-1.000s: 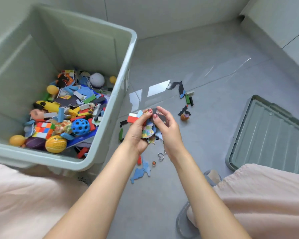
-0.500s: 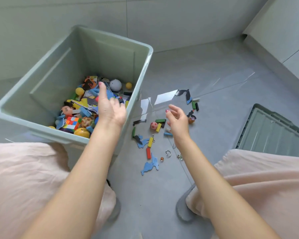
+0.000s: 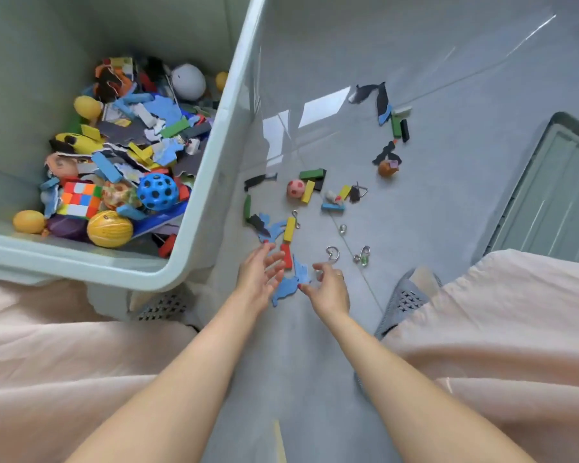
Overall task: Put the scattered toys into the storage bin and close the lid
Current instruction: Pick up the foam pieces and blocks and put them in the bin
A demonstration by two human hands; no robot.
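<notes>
The pale green storage bin [image 3: 211, 182] stands at the left, filled with mixed toys such as a blue holed ball [image 3: 157, 191] and a colour cube [image 3: 81, 198]. Small toys lie scattered on the grey floor to its right: a blue foam piece [image 3: 286, 289], a red block [image 3: 286, 255], a yellow block [image 3: 289, 228], a pink ball [image 3: 295, 188], metal rings [image 3: 332, 252]. My left hand [image 3: 259, 275] hovers open, fingers spread, just left of the blue foam piece. My right hand [image 3: 326, 287] reaches down beside that piece with fingers bent; whether it grips the piece is unclear.
The bin's lid [image 3: 549, 192] lies upside down on the floor at the right. More dark and green pieces [image 3: 398, 125] lie farther out. My knees in pale pink cloth flank the scene, and a grey slipper [image 3: 405, 295] sits by the right knee.
My left hand has come out of the bin and down to the floor near the blue foam piece. My right hand has pulled back toward the same piece. The view has tipped downward.
</notes>
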